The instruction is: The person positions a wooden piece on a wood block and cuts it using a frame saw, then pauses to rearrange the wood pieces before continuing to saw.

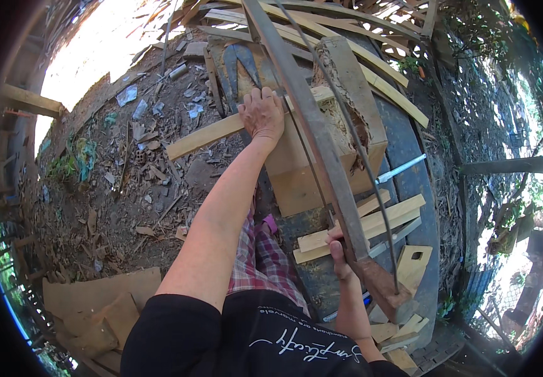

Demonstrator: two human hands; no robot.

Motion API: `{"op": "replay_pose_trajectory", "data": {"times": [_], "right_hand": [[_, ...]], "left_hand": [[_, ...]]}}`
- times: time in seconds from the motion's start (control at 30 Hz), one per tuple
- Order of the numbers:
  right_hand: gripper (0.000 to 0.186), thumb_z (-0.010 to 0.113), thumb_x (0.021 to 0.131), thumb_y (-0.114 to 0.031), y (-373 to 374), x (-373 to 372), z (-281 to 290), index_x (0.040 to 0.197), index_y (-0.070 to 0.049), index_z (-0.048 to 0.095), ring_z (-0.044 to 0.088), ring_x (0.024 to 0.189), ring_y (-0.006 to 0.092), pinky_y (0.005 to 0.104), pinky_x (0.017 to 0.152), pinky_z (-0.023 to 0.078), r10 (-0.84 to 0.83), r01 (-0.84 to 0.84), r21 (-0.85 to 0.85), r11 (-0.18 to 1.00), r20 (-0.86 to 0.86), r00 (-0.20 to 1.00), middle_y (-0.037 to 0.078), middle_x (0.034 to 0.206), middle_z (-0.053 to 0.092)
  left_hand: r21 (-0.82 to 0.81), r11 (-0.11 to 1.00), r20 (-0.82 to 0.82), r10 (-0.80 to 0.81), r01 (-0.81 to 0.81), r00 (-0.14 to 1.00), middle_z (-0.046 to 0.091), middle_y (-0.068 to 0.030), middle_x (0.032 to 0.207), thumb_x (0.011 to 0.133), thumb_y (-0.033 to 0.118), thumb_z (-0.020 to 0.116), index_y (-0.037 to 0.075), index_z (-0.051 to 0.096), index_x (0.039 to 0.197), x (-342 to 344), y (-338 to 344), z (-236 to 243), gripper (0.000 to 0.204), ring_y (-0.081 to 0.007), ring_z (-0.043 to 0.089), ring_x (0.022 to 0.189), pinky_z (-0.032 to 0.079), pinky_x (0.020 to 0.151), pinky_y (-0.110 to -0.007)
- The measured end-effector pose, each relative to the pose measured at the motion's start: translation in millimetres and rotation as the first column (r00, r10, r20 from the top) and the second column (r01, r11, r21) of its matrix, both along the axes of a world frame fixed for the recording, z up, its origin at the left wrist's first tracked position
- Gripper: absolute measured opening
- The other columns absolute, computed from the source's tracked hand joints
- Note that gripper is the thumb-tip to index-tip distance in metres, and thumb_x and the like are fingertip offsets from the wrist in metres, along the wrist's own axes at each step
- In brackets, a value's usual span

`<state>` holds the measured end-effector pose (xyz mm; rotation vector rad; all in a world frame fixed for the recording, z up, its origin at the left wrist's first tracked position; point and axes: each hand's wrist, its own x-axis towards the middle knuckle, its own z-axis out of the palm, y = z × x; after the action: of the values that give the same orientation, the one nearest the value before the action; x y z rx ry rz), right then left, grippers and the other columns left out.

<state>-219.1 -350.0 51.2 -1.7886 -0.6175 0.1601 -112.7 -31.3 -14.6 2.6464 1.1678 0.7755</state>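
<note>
My left hand (263,118) is closed over a pale wooden strip (205,136), pressing it onto a large wooden block (293,185). The strip's left end sticks out past the block over the ground. A long wooden frame saw (312,122) crosses the strip just right of my left hand, with its thin blade on the near side and a tension rod on the far side. Low on the saw's frame, my right hand (342,256) is wrapped around its lower end; the frame hides some of its fingers. Where the blade meets the strip, I cannot tell how deep it sits.
The block rests on a dark bench (419,232). Cut wooden pieces (372,226), a white-and-blue stick-like tool (402,168) and a board with a hole (413,267) lie there. Long planks (391,94) stretch behind. Debris covers the ground (139,207) at left, near flattened cardboard (95,292).
</note>
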Motion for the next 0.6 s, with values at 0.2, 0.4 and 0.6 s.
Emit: {"op": "replay_pose_trajectory", "data": {"times": [0.2,0.4,0.6], "right_hand": [[0.042,0.065,0.089,-0.043,-14,-1,-8,0.085,-0.002,0.062,0.052,0.057,0.017,0.0295,0.053,0.042,0.026,-0.02,0.056,0.998,-0.098,0.995,0.004,0.066,0.052],[0.022,0.056,0.092,-0.02,-8,-9,-11,0.077,-0.004,0.051,0.051,0.065,0.0182,0.0339,0.065,0.044,0.07,-0.041,0.219,0.975,-0.127,0.989,0.006,0.069,0.052],[0.017,0.055,0.091,-0.015,11,-1,6,0.079,-0.004,0.05,0.049,0.064,0.0181,0.034,0.063,0.043,0.016,0.075,0.366,0.928,-0.239,0.971,0.008,0.071,0.051]], "left_hand": [[-0.042,0.998,0.002,0.04,-0.04,0.999,0.062,-0.0082,0.094,0.09,0.03,0.054,0.011,0.062,0.086,2,-7,8,0.021,-0.028,0.056,0.094,0.041,0.08,-0.043],[-0.114,0.991,0.117,0.084,-0.071,0.99,0.065,-0.0061,0.093,0.088,0.034,0.056,0.012,0.067,0.081,5,-8,5,0.025,-0.0271,0.058,0.097,0.042,0.082,-0.042],[-0.06,0.991,0.116,0.126,-0.119,0.985,0.066,-0.0066,0.092,0.086,0.036,0.056,0.011,0.065,0.077,8,-8,-3,0.028,-0.029,0.06,0.093,0.044,0.08,-0.042]]}}
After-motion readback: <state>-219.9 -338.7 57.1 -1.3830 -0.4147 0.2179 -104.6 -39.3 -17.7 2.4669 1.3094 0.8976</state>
